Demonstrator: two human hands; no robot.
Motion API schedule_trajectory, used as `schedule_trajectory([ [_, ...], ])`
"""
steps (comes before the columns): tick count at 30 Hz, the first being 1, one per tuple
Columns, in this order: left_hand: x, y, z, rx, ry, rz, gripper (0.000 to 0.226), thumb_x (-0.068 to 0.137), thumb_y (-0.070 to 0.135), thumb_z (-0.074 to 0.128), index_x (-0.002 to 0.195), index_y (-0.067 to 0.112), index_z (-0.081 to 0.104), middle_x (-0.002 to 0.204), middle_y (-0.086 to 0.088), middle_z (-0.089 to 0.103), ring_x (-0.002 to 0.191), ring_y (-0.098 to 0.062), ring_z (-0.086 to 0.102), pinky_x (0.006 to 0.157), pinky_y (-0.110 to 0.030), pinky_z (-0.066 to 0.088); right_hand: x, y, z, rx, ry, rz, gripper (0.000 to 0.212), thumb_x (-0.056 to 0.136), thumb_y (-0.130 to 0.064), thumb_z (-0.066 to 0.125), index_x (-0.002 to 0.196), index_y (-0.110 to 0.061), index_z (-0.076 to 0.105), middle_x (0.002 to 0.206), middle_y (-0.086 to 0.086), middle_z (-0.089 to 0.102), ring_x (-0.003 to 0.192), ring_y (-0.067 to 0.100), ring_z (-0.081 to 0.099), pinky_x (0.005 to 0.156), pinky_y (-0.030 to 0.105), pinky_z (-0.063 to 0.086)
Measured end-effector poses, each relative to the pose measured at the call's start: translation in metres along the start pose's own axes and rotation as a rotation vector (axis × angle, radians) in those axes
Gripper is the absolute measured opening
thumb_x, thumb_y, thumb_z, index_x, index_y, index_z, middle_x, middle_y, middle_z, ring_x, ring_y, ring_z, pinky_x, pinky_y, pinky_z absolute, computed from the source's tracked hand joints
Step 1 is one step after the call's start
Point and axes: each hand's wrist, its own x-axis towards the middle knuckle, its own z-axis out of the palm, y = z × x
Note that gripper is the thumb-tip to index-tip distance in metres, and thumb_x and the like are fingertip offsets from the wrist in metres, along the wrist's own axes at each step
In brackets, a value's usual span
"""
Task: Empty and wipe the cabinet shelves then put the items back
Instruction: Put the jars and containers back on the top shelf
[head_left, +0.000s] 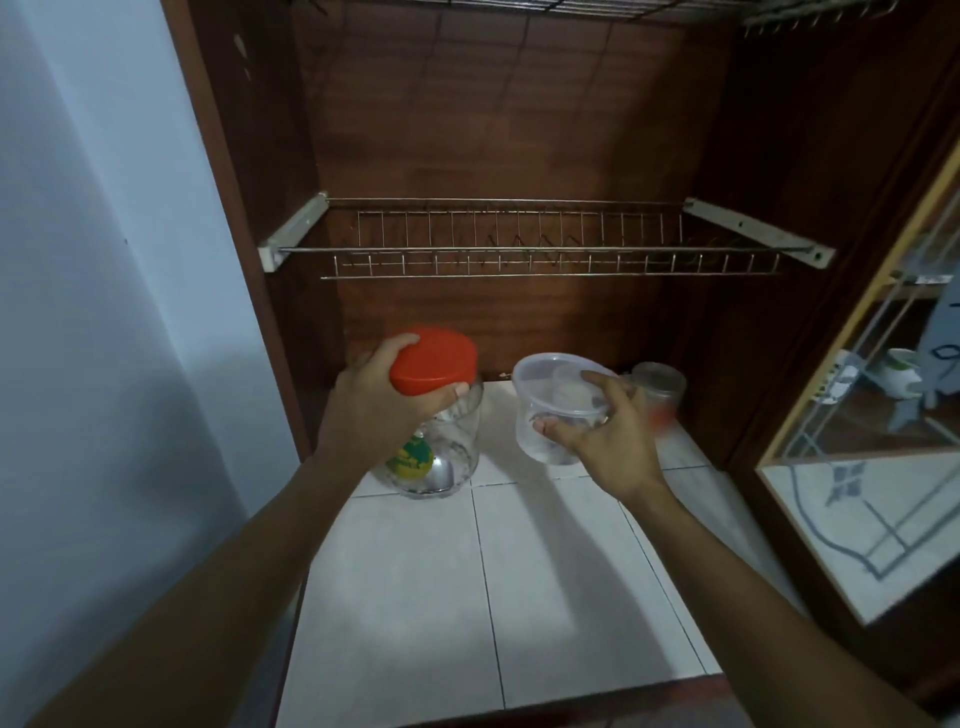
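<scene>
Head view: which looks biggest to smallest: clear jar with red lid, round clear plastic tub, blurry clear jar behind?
1. Clear jar with red lid
2. Round clear plastic tub
3. Blurry clear jar, farther back and partly hidden, so unsure

- Two wire racks: the lower rack (545, 249) and an upper rack (571, 8) above it.
- One red-lidded jar (436, 364) below the lower rack, left.
- One clear lidded tub (545, 379) below it, centre.
- One blurred clear container (660, 387) below it, right.
</scene>
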Motion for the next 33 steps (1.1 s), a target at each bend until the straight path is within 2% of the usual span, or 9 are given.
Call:
schedule_trajectory([
  [2,-0.009,0.004,-0.001,0.006,0.007,0.015,0.093,0.054,0.083,0.066,0.135,0.042,0.043,0.135,0.002,0.054,0.118,-0.023,0.055,0.098,-0.045,0.050,-0.006,0.001,-0.005,0.007,0.004,-0.007,0.080,0.064,-0.035,0.091,0.133,-0.023,0.051,0.132,-0.002,0.035,0.111,0.014,0.046,0.067,-0.006,0.036],
  [4,-0.017,0.007,-0.002,0.016,0.014,0.027,0.089,0.060,0.078,0.070,0.136,0.040,0.043,0.136,0.003,0.054,0.118,-0.023,0.055,0.098,-0.045,0.050,-0.012,0.001,-0.010,0.025,-0.002,-0.016,0.080,0.063,-0.036,0.091,0.132,-0.023,0.052,0.130,-0.002,0.036,0.111,0.013,0.046,0.068,-0.006,0.036],
  [7,-0.031,0.015,-0.003,0.037,0.007,-0.001,0.093,0.058,0.078,0.065,0.139,0.038,0.040,0.139,0.003,0.051,0.120,-0.023,0.053,0.099,-0.043,0.049,-0.020,0.002,-0.018,0.038,-0.027,-0.027,0.080,0.063,-0.036,0.091,0.132,-0.023,0.052,0.129,-0.004,0.035,0.110,0.011,0.046,0.069,-0.006,0.035],
  [12,-0.058,0.027,-0.003,0.054,0.023,-0.022,0.097,0.056,0.077,0.063,0.140,0.035,0.040,0.142,0.003,0.048,0.122,-0.024,0.051,0.099,-0.039,0.047,-0.038,0.003,-0.035,0.043,-0.058,-0.050,0.080,0.063,-0.037,0.091,0.132,-0.024,0.053,0.127,-0.008,0.033,0.114,0.010,0.043,0.083,0.008,0.036],
  [17,-0.086,0.042,-0.005,0.056,0.037,-0.029,0.095,0.058,0.073,0.064,0.141,0.033,0.041,0.141,0.002,0.049,0.121,-0.026,0.052,0.096,-0.037,0.046,-0.061,0.007,-0.049,0.034,-0.073,-0.048,0.081,0.060,-0.040,0.092,0.130,-0.027,0.055,0.123,-0.009,0.036,0.110,0.009,0.045,0.073,-0.006,0.033],
  [19,-0.095,0.046,-0.007,0.058,0.035,-0.020,0.093,0.059,0.071,0.065,0.141,0.033,0.042,0.141,0.002,0.050,0.121,-0.026,0.052,0.097,-0.036,0.045,-0.070,0.006,-0.054,0.034,-0.076,-0.049,0.080,0.060,-0.040,0.092,0.130,-0.028,0.055,0.122,-0.009,0.036,0.110,0.009,0.045,0.077,-0.002,0.035],
  [23,-0.107,0.050,-0.013,0.072,0.032,0.004,0.094,0.059,0.073,0.065,0.141,0.033,0.042,0.140,0.002,0.051,0.120,-0.025,0.053,0.098,-0.038,0.047,-0.087,0.000,-0.064,0.033,-0.056,-0.057,0.079,0.061,-0.039,0.091,0.130,-0.027,0.055,0.124,-0.007,0.036,0.113,0.010,0.044,0.094,0.017,0.039],
  [29,-0.128,0.057,-0.029,0.069,-0.001,0.052,0.092,0.061,0.073,0.068,0.140,0.033,0.043,0.137,0.003,0.053,0.117,-0.022,0.054,0.093,-0.034,0.049,-0.115,-0.012,-0.078,0.005,-0.032,-0.050,0.079,0.062,-0.043,0.090,0.131,-0.028,0.053,0.129,-0.008,0.034,0.118,0.012,0.042,0.095,0.021,0.042],
  [33,-0.145,0.068,-0.040,0.054,-0.009,0.068,0.092,0.061,0.072,0.066,0.141,0.032,0.042,0.138,0.002,0.052,0.119,-0.024,0.053,0.096,-0.037,0.049,-0.139,-0.023,-0.087,0.009,-0.017,-0.045,0.079,0.063,-0.041,0.089,0.131,-0.028,0.053,0.129,-0.007,0.034,0.116,0.012,0.041,0.095,0.023,0.042],
])
